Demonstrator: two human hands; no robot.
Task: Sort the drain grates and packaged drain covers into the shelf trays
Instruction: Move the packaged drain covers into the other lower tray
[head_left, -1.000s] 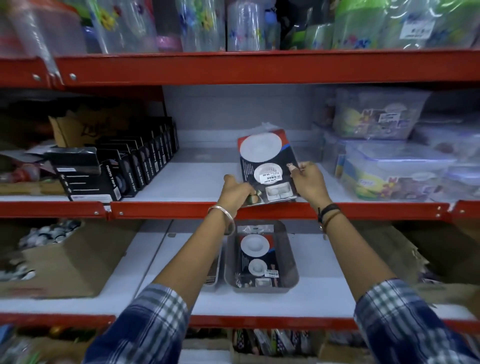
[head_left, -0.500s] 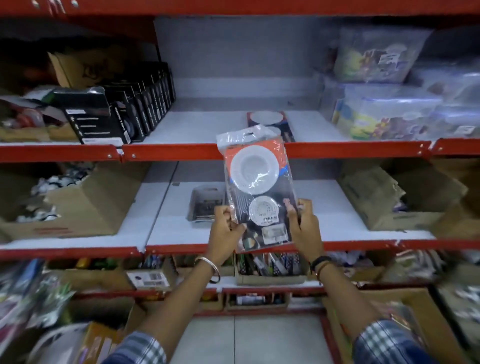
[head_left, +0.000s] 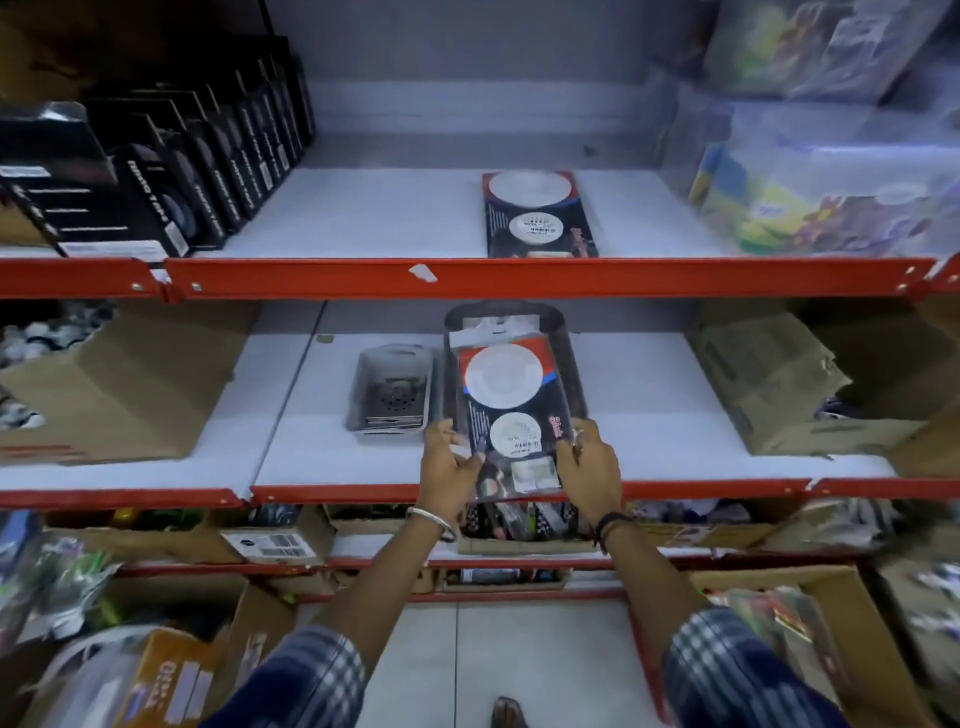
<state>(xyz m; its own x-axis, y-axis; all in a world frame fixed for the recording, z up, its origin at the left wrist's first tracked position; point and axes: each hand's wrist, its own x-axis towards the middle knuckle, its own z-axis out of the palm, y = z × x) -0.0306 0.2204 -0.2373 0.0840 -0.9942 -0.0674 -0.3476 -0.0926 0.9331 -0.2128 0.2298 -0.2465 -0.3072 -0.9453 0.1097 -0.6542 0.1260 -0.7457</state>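
- Nearest to us, our plaid sleeves reach forward, a metal bangle on the left wrist and dark bands on the right.
- Our left hand (head_left: 451, 467) and right hand (head_left: 589, 464) each pinch a near corner of the packaged drain cover (head_left: 511, 415); each grip is closed on the pack's side edge, thumb on top and fingers beneath.
- The pack hangs over the red front lip of the middle shelf (head_left: 675, 415), its far end tipped into the right tray (head_left: 569, 358), a dark metal pan with rounded corners.
- We judge the pack light and a little floppy: a printed card in a glossy clear sleeve with two white round discs showing. The film looks slippery, so the stiff card edges are the place to hold, not the loose plastic flap at the far end.
- Just left of that tray sits the left tray (head_left: 392, 389), holding what looks like a stack of flat metal drain grates (head_left: 395, 400) with punched holes; these we judge rigid, heavier and hard-edged.
- Crumpled cardboard boxes flank the trays at both ends of the shelf.
- Farther up, a second packaged cover (head_left: 540, 215) lies flat on the upper shelf (head_left: 363, 218), not yet in a tray.
- Black cartons (head_left: 156, 171) stand in a row far left; clear plastic tubs (head_left: 831, 197) are stacked far right.
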